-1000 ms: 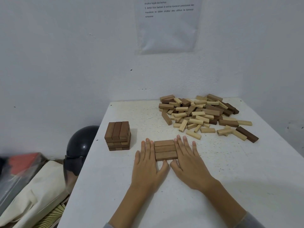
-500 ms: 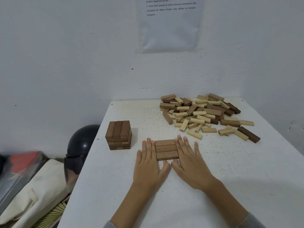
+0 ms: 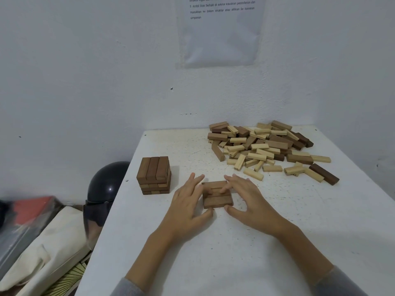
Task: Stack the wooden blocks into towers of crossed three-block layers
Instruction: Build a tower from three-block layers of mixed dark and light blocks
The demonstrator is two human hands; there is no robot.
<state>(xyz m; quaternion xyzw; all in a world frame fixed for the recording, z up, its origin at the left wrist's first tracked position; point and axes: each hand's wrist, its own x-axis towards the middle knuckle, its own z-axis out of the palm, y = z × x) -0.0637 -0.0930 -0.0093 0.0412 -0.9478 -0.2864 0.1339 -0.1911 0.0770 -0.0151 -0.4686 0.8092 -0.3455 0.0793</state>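
A flat layer of three brown wooden blocks [image 3: 217,198] lies on the white table [image 3: 245,253] in front of me. My left hand [image 3: 188,202] holds its left side, thumb at the near corner and fingers reaching past the far edge. On the other side my right hand [image 3: 251,199] grips it, with the thumb at the near edge and fingertips on top of the blocks. A short tower of crossed brown layers [image 3: 154,175] stands to the left of my hands. The pile of loose light and dark blocks [image 3: 265,146] lies at the back right.
The table's left edge runs close to the tower. Beside the table on the left are a black helmet [image 3: 106,184] and a cream bag [image 3: 42,242]. A printed sheet [image 3: 220,30] hangs on the white wall behind.
Both hands lay flat against the sides of the layer before. Now their fingers have curled over it and the thumbs have closed on its near edge. The tower and pile are unchanged.
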